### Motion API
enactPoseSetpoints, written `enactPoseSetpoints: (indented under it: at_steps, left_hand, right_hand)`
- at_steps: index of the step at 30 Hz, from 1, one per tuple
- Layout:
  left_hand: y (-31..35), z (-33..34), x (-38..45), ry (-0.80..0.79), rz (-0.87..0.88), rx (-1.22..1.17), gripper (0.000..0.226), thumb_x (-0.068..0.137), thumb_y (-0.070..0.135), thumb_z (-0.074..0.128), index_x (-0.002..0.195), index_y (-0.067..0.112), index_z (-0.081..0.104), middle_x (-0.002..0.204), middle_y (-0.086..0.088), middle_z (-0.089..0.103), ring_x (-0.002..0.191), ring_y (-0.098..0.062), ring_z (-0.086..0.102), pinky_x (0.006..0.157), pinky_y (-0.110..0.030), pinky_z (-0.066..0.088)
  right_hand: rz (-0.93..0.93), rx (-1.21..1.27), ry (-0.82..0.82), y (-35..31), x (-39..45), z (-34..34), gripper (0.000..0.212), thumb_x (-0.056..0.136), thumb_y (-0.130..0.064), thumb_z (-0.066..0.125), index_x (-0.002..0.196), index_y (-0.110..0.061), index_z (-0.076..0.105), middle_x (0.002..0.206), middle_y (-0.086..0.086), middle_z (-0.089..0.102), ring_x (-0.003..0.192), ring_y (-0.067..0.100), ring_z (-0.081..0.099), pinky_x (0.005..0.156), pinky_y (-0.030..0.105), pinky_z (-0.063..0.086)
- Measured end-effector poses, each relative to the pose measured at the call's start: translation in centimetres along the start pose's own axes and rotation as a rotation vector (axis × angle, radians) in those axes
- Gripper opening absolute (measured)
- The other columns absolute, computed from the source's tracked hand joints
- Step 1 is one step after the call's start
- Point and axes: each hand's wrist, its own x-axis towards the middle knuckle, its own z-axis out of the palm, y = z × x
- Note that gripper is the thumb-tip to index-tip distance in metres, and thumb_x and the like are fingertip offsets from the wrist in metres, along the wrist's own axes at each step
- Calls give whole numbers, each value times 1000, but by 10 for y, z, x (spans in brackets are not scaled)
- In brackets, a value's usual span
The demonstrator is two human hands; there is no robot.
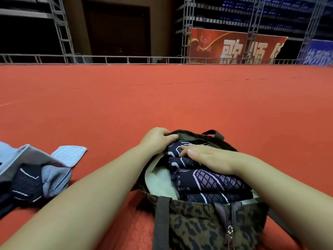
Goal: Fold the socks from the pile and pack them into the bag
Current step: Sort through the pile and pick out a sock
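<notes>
A leopard-print bag (pixel 207 226) with dark straps stands open on the red floor in front of me. Several folded dark navy socks (pixel 210 183) with pale patterns lie packed inside it. My left hand (pixel 156 139) grips the bag's far rim, holding the mouth apart. My right hand (pixel 207 156) lies flat, fingers together, pressing on the topmost folded sock inside the bag. At the left, a pile of loose socks (pixel 37 175) in light blue, striped grey and navy rests on the floor.
Red carpet (pixel 162 98) stretches away to a metal railing (pixel 126 59). Behind it stand scaffolding, a dark doorway and a red banner (pixel 234 46) with white characters.
</notes>
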Motion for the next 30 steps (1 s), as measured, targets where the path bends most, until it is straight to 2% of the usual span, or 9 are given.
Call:
enactPoseSetpoints:
  at_steps: [3,5,9,12,15,18,21,24,30]
  left_hand:
    - [9,-7,3,50,51,46,43,93,43,50,72,8,64,71,-9,64,67,-25,54,63,-34,42]
    - [20,-17,6,101,100,91,47,95,41,47,59,10,51,59,-6,53,63,-27,48,57,-35,35]
    - [42,-47,14,198,179,178,49,96,38,46,55,13,35,55,-3,40,62,-26,40,54,-35,24]
    - [57,-72,17,229,214,197,47,95,40,46,58,12,42,59,-6,46,64,-27,45,57,-34,30]
    - [52,-77,9,60,140,301,37,92,50,48,77,17,59,79,-3,62,79,-24,56,67,-32,41]
    - [26,-73,-14,-37,53,254,45,85,54,55,114,21,60,115,-3,63,103,-21,57,84,-31,45]
    - [7,-80,-45,-52,43,53,57,85,52,58,133,23,47,130,-1,56,116,-18,54,94,-29,42]
    - [-11,-89,-82,-44,59,-88,47,87,43,59,130,26,50,129,6,54,116,-12,52,96,-29,42]
    - [-68,-112,-142,-18,-57,-253,8,86,36,62,93,35,59,109,8,64,106,-11,59,98,-34,45]
  right_hand:
    - [29,-3,-66,5,9,-2,60,93,-65,13,140,-38,37,156,-15,20,144,3,8,120,37,3]
    - [80,77,-83,4,13,-7,59,85,-74,13,121,-45,50,146,-16,35,139,6,25,118,40,11]
    - [179,199,-84,-1,18,-10,65,79,-82,16,100,-36,55,120,-9,55,116,12,49,109,44,27]
    - [231,170,-97,-1,21,-10,65,81,-78,13,99,-30,52,98,-14,56,96,8,51,106,44,29]
    - [240,203,-7,-6,19,-11,71,74,-87,17,96,-31,55,95,-8,58,90,11,54,101,43,35]
    - [261,301,107,-12,12,-14,62,85,-74,23,99,-27,61,98,-4,61,88,12,57,91,34,42]
    - [226,307,129,-25,2,-20,52,90,-68,27,98,-32,63,106,-11,61,102,12,57,99,35,40]
    - [142,156,203,-48,-4,-22,32,92,-56,41,98,-31,61,102,-14,64,99,10,59,93,33,45]
    - [25,193,172,-131,11,3,22,90,-39,54,88,-20,63,86,-1,70,69,11,61,65,33,49]
